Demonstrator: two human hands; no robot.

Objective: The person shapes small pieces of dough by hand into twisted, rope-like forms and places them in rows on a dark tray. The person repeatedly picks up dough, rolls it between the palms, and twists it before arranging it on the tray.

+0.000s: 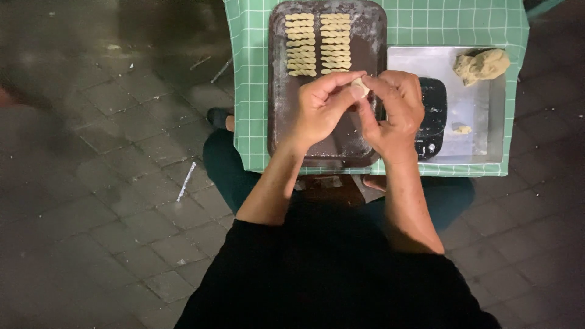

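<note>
Head view: both hands' grip, left hand (322, 109) and right hand (395, 113), pinches soft pale dough piece (360, 89).

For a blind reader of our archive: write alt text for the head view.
Seen from above, a person's left hand and right hand pinch a small piece of dough between their fingertips over a dark baking tray holding two columns of twisted dough sticks. The tray sits on a green checked tablecloth beside a metal tray with a dough lump and a black scale.

No packages, labels or signs; small black scale (431, 116) on metal tray (487, 103), screen unreadable.
</note>
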